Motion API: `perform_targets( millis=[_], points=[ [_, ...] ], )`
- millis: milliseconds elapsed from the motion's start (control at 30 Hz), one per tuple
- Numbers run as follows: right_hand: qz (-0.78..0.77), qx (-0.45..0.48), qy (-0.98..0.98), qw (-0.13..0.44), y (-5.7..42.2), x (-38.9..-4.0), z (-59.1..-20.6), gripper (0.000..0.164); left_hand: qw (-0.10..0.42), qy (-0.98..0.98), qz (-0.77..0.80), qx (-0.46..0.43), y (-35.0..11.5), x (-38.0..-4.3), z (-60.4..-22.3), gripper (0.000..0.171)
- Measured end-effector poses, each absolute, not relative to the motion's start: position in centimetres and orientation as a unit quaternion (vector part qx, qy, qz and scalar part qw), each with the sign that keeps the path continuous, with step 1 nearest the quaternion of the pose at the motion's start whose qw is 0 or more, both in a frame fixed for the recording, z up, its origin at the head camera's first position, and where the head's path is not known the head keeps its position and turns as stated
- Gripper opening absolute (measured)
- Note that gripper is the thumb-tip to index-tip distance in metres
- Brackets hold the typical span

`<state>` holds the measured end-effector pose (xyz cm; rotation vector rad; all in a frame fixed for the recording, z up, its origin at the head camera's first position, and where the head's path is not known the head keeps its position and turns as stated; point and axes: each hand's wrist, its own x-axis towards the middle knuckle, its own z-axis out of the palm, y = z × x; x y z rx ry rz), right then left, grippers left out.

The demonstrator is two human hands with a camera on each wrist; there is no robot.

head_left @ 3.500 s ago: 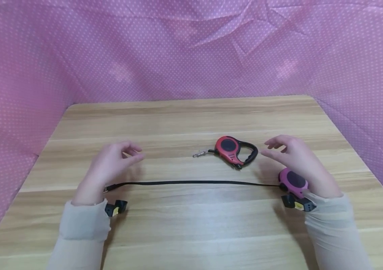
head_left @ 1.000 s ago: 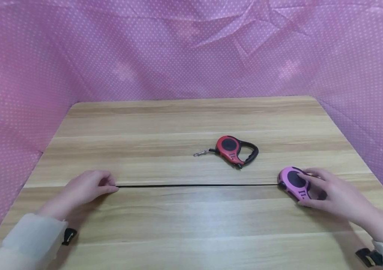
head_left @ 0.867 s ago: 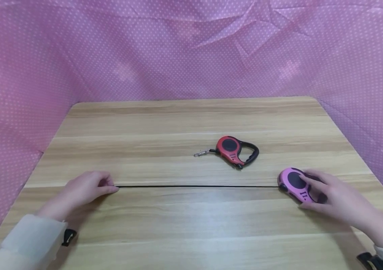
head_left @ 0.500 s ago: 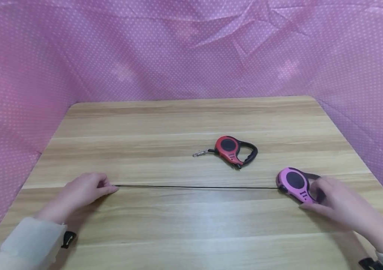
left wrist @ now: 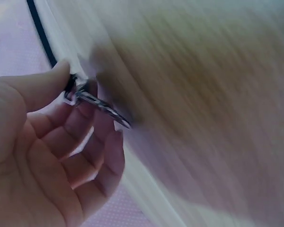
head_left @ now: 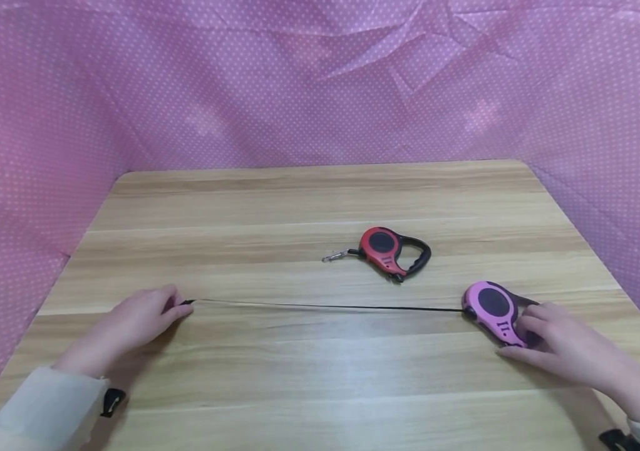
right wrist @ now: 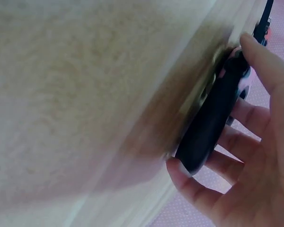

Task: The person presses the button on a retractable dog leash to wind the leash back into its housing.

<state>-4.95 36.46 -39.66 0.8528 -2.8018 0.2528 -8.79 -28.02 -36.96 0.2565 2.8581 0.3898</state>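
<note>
My left hand (head_left: 139, 322) pinches the end of a black leash strap (head_left: 376, 307) between thumb and fingers at the left. In the left wrist view its metal clip (left wrist: 106, 110) sticks out past the fingertips. The strap runs across the table to a pink retractable leash (head_left: 486, 307) with a black centre disc, and looks thin and twisted near the left hand. My right hand (head_left: 565, 344) has its fingers curled into the loop of that leash, its thumb along the near side. The right wrist view shows the fingers around the black handle (right wrist: 206, 127).
Behind the strap lies a red retractable leash (head_left: 376, 250) with a black handle, its metal clip (head_left: 335, 256) pointing left. The wooden table (head_left: 320, 388) is enclosed by pink dotted cloth (head_left: 297, 88) at the back and sides.
Both hands, earlier open over the table, came down to the strap's end and the pink leash. The right fingers have slid from its casing into the handle. The strap's left end is lifted slightly.
</note>
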Motion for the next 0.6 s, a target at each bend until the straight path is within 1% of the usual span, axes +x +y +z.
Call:
perform_targets(
  millis=[100, 200, 300, 433, 500, 600],
  points=[
    [0.093, 0.306, -0.943, 0.094, 36.4, -5.1, -39.8, 0.039, 0.098, 0.98, 0.146, 0.097, -27.7, -8.7, -37.0, 0.023],
    [0.111, 0.303, -0.944, 0.067, 36.2, -5.2, -39.7, 0.038, 0.095, 0.977, 0.157, 0.109, -27.4, -8.7, -36.9, 0.017],
    [0.14, 0.262, -0.955, 0.013, 35.9, -5.1, -39.4, 0.034, 0.103, 0.974, 0.167, 0.111, -27.1, -8.8, -36.8, 0.012],
    [0.177, 0.204, -0.962, -0.044, 35.6, -4.9, -39.1, 0.031, 0.106, 0.974, 0.171, 0.104, -26.7, -8.9, -36.6, 0.015],
    [0.187, 0.188, -0.963, -0.057, 35.6, -4.9, -39.0, 0.032, 0.101, 0.975, 0.169, 0.104, -26.6, -9.0, -36.6, 0.016],
    [0.187, 0.174, -0.965, -0.061, 35.5, -5.0, -38.8, 0.032, 0.095, 0.976, 0.166, 0.108, -26.4, -9.1, -36.5, 0.017]
  ],
)
